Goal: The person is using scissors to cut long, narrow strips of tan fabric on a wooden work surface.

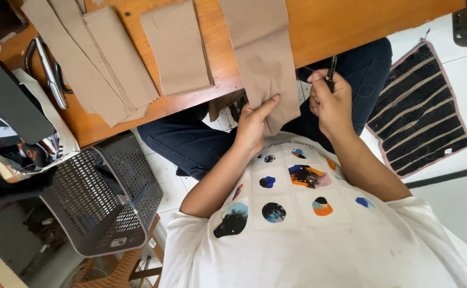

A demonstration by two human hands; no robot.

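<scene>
The left hand [253,124] pinches the lower edge of a tan fabric strip [262,58] that hangs off the wooden worktop [329,26], holding it taut. The right hand [330,104] is closed around a dark slender tool [331,71] beside that edge. 2 more fabric stacks [110,58] lie flat on the worktop.

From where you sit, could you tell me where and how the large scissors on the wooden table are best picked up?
Take the scissors by their dark loop handles at the upper end, near the table's left edge. They lie flat with the pale blades pointing toward the person, and tan fabric pieces crowd their right side. So probably come from above and from the left, away from the blades.
</scene>
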